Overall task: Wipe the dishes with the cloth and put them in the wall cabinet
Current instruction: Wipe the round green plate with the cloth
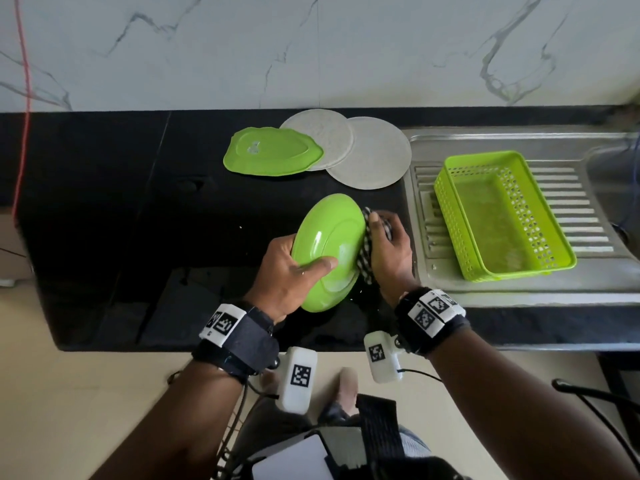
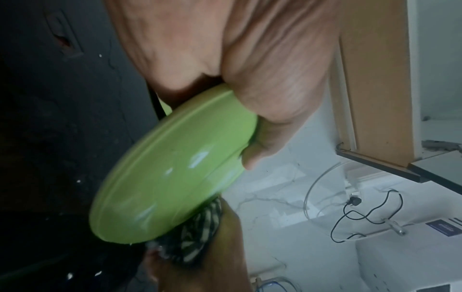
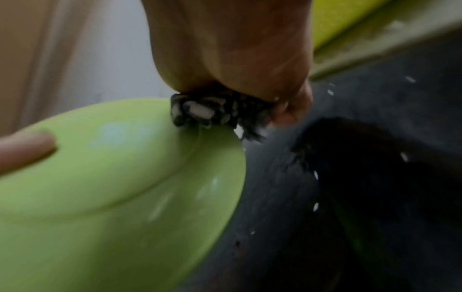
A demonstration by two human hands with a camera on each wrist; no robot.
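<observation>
Above the black counter (image 1: 104,202), near its front edge, the green plate (image 1: 329,251) is held tilted on edge w/ its underside toward the camera. Left hand (image 1: 291,271) grips its near rim, thumb lying across the back; fingers curl behind. Right hand (image 1: 389,251) is clamped on the checked cloth (image 1: 367,251), bunched b/w palm & the plate's right rim, pressing against it. Plate is smooth, glossy, oval-looking from this angle, w/ a raised foot ring; cloth is a black-&-white weave, crumpled. Left wrist view shows the plate (image 2: 170,177) w/ the cloth (image 2: 200,237) under its lower edge; right wrist view is blurred but shows cloth (image 3: 215,112) pinched on the plate (image 3: 112,187). Farther back on the counter lies a green scalloped dish (image 1: 270,154) upside down, its edge overlapping a pale speckled round plate (image 1: 322,136), which overlaps a second pale round plate (image 1: 374,154). To the right, on the ribbed steel drainboard (image 1: 571,209), sits a green perforated plastic basket (image 1: 502,216); nothing solid shows inside, only a wet-looking sheen on its floor. White flecks dot the counter near the hands. Marbled white wall (image 1: 311,46) behind; a red cord (image 1: 24,81) hangs at far left. Wrist straps w/ printed marker tags (image 1: 225,323) on both arms.
</observation>
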